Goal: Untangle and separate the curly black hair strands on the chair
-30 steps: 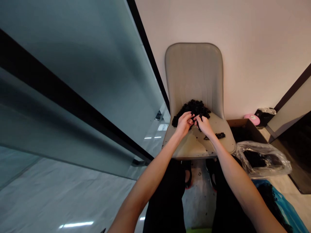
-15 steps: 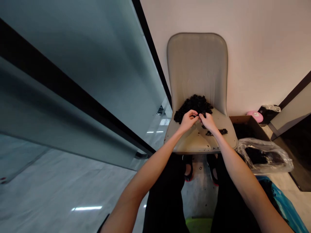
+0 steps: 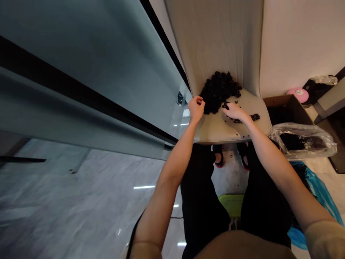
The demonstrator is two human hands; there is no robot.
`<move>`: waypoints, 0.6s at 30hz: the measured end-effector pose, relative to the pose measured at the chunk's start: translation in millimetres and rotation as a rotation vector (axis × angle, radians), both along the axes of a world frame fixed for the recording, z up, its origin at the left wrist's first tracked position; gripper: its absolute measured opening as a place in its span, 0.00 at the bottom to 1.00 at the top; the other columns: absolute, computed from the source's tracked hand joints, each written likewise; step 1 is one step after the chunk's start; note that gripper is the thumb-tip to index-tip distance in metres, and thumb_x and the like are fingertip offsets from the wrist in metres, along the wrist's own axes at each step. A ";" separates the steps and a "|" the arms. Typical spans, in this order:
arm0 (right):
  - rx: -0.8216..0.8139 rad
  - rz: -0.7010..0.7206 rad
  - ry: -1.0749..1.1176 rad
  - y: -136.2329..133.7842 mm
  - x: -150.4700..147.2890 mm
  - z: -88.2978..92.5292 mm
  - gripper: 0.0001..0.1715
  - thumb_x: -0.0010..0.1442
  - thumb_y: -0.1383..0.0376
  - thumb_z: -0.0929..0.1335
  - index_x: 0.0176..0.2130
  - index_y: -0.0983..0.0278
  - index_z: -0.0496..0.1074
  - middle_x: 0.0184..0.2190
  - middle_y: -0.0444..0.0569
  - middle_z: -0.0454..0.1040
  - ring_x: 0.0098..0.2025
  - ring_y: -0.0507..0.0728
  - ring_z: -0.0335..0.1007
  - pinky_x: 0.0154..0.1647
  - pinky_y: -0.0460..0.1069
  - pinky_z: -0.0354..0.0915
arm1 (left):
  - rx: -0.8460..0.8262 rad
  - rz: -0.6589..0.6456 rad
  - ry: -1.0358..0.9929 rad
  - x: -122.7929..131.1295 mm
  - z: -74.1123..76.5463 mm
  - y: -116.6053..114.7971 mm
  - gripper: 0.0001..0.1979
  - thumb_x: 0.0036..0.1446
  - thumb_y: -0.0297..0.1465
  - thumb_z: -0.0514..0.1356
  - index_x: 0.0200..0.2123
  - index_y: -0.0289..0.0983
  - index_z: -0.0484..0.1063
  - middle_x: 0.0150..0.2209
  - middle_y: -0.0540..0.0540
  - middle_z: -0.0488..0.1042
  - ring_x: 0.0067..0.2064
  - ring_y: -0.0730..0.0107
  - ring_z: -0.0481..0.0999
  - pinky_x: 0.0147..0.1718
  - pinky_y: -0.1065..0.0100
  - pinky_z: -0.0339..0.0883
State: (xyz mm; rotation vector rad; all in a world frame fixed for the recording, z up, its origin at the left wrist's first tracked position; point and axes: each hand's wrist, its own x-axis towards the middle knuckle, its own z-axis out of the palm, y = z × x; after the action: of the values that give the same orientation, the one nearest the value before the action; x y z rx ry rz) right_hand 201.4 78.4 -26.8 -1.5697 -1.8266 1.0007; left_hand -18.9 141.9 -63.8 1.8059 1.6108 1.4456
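A heap of black curly fibre (image 3: 219, 92) sits at upper middle of the frame on a beige chair seat (image 3: 242, 131). The left hand (image 3: 196, 109) curls just beside it, its hold unclear; the half-open right hand (image 3: 234, 112) touches a small black clump (image 3: 225, 105).

A curly black clump (image 3: 218, 93) lies on a plain beige padded chair (image 3: 218, 131), near a brown cardboard box (image 3: 285, 104), a round pink object (image 3: 297, 95) and a bright blue plastic bag (image 3: 315, 190).
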 end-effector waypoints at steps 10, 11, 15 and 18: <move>0.038 0.035 -0.111 0.7 5.6 1.1 0.11 0.57 0.68 0.72 0.25 0.62 0.68 0.20 0.48 0.71 0.29 0.57 0.69 0.37 0.51 0.66 | 0.086 -0.114 0.108 16.7 5.4 18.7 0.10 0.54 0.19 0.60 0.36 0.39 0.73 0.37 0.43 0.69 0.42 0.59 0.68 0.48 0.58 0.59; 0.061 0.021 -0.110 1.2 6.1 2.4 0.09 0.56 0.68 0.72 0.27 0.62 0.70 0.23 0.50 0.74 0.31 0.58 0.70 0.39 0.51 0.66 | 0.085 -0.126 0.130 19.6 6.1 19.2 0.10 0.53 0.19 0.60 0.35 0.39 0.72 0.37 0.42 0.69 0.43 0.57 0.68 0.49 0.57 0.59; 0.132 0.024 -0.013 3.1 7.8 8.4 0.07 0.58 0.69 0.68 0.37 0.65 0.76 0.37 0.53 0.79 0.41 0.58 0.74 0.49 0.52 0.68 | 0.074 -0.120 0.189 25.5 8.2 18.5 0.10 0.51 0.18 0.61 0.33 0.39 0.72 0.36 0.41 0.70 0.46 0.53 0.66 0.51 0.54 0.57; 0.163 -0.024 0.112 4.2 9.5 11.6 0.14 0.59 0.71 0.65 0.43 0.66 0.77 0.42 0.52 0.79 0.42 0.56 0.74 0.51 0.52 0.67 | 0.024 -0.099 0.159 25.6 8.6 12.7 0.08 0.52 0.19 0.61 0.31 0.38 0.71 0.35 0.41 0.69 0.45 0.54 0.66 0.51 0.54 0.58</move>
State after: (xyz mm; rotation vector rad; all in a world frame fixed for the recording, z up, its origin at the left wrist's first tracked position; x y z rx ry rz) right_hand 210.9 82.6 -15.2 -1.4071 -1.7619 0.8867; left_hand 6.7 154.7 -55.2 2.0300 1.5577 1.3128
